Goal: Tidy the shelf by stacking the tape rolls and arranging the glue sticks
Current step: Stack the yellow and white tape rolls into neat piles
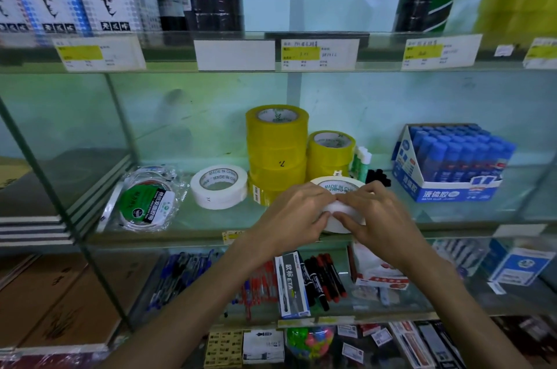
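A white tape roll point(340, 187) printed "MADE IN CHINA" is held at the front of the glass shelf point(211, 227). My left hand point(297, 214) grips its left side and my right hand point(373, 214) grips its right side, fingertips meeting on top. A second white tape roll point(219, 186) lies flat to the left. Behind stand a tall stack of yellow tape rolls point(276, 151) and a shorter yellow stack point(330, 154). Glue sticks point(361, 162) stand behind the shorter stack, partly hidden.
A bagged green-labelled tape pack point(147, 199) lies at the shelf's left. A blue box of liquid glue bottles point(452, 163) stands at the right. Small black items point(378, 177) sit beside the glue sticks. Pens and markers fill the shelf below; price cards line the shelf above.
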A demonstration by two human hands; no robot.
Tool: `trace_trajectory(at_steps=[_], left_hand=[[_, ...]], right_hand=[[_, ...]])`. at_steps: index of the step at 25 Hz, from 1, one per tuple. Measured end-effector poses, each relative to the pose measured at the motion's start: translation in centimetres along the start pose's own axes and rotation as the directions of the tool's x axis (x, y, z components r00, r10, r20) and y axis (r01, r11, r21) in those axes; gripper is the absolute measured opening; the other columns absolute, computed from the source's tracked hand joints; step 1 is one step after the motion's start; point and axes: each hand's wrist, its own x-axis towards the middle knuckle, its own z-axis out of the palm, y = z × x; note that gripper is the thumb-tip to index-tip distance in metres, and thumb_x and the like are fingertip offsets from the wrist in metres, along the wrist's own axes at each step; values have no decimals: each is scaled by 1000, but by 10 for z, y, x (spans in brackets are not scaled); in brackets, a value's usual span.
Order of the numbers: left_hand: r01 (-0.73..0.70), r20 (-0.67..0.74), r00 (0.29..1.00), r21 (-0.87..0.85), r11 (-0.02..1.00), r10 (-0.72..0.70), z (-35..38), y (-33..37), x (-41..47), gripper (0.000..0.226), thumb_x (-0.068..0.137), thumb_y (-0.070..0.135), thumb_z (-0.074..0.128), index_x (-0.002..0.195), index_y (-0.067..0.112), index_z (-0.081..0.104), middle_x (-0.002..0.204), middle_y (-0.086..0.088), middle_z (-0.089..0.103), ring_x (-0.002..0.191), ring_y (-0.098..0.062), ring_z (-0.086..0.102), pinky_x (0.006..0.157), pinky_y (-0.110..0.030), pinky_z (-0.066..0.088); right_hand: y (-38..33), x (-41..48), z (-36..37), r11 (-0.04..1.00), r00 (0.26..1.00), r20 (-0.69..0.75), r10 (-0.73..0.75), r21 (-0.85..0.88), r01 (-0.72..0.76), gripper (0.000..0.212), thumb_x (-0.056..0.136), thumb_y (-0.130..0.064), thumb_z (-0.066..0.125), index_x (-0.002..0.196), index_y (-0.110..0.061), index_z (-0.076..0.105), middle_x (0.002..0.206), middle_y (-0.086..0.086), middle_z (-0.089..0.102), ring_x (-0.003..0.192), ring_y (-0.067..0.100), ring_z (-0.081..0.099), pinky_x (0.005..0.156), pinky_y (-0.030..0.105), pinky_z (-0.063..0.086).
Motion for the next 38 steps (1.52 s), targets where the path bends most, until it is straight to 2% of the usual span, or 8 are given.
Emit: trace_trajectory(at_steps=[3,8,14,20,24,28,38], left_hand=[[17,25,1000,5,1000,-17,-2,-2,3,23,86,11,52,105,13,65,100,0,68,94,-16,57,78,-35,50],[35,44,998,5,999,-35,-8,-3,6,24,85,13,55,107,16,64,104,1,67,99,-16,56,81,-35,49],[17,3,1000,-5,1000,-17,-26,-1,4,24,82,12,59,106,14,64,100,0,66,96,-17,55,77,-37,49],[29,-17,999,-3,1000,-29,-55,-12,-30,17,70,13,67,87,14,64,81,3,63,79,-14,53,70,-31,46],[76,-18,997,-3,997,-76,-71,-26,-53,19,67,11,67,86,13,64,80,5,62,77,-11,52,69,-30,46],[116,-33,993,12,993,-116,-84,-38,-72,19,67,11,67,85,14,61,78,6,58,76,-11,50,64,-26,42],[251,-45,968,50,967,-248,-98,-72,-102,19,71,13,67,90,13,63,85,2,62,82,-12,51,69,-31,46]], right_hand=[[4,0,2,999,999,36,31,25,-32,31,80,-29,72,108,-15,69,91,1,73,84,25,54,64,33,43],[8,3,1,1000,996,85,22,19,-24,28,82,-32,69,105,-16,69,89,1,71,87,25,52,66,40,48],[3,9,-7,997,998,55,8,71,-12,30,81,-32,71,108,-20,68,93,-3,70,90,23,52,68,39,48],[-32,17,-1,977,992,90,-86,201,66,33,82,-35,69,114,-28,65,97,-11,67,95,16,50,71,37,47],[-56,30,9,968,987,66,-146,214,129,34,80,-35,71,114,-28,65,92,-10,66,92,17,51,68,30,42],[-76,44,16,952,978,62,-201,247,180,35,81,-36,69,115,-28,65,93,-9,67,93,18,51,68,33,46],[-108,78,54,936,966,60,-252,270,228,32,81,-34,70,111,-24,67,98,-8,69,97,18,51,69,35,48]])
